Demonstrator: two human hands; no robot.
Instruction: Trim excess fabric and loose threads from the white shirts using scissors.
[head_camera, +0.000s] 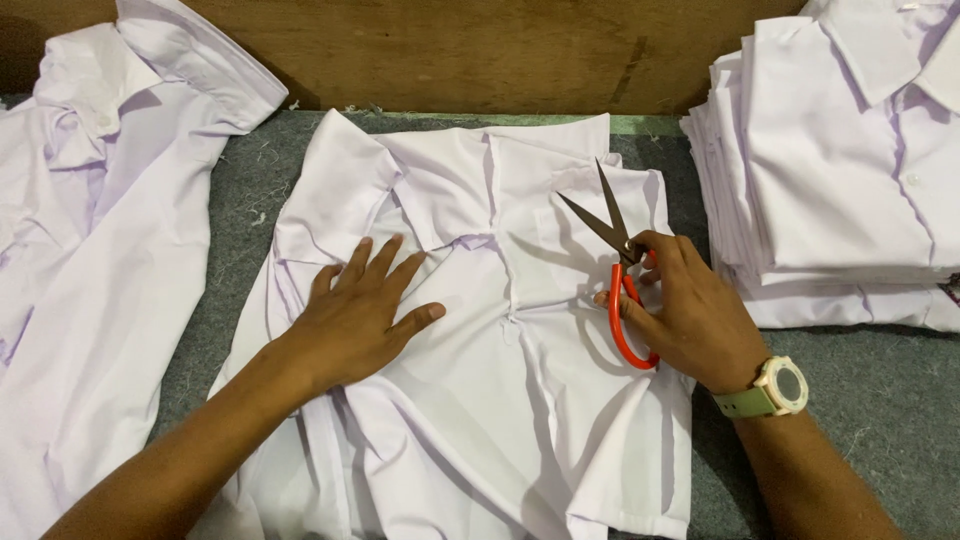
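The white shirt (470, 330) lay spread on the grey felt-covered surface (880, 400) right in front of me, collar toward the wooden board (450, 50) at the far edge. It was plain white with a faint lilac cast in the folds, short-sleeved as far as I could see, its collar open and its front rumpled into soft creases around the placket. A breast pocket showed just under the blades.

My left hand (360, 320) rested flat on the shirt's chest, fingers (385, 262) spread and released, pressing the cloth down and gripping nothing. My right hand (690, 315) was closed around the scissors (620, 270), fingers threaded through the orange handles, the two dark blades parted and pointing away from me over the shirt near the collar. A pale green wristwatch (770, 392) sat on that wrist.

Counting up: one shirt under my hands, one pair of scissors, one watch. One more loose white shirt (80, 250) lay crumpled to my left, its collar and sleeve trailing toward the board. To my right stood one stack of folded white shirts (840, 180), neatly squared; I could not tell how many were in it.
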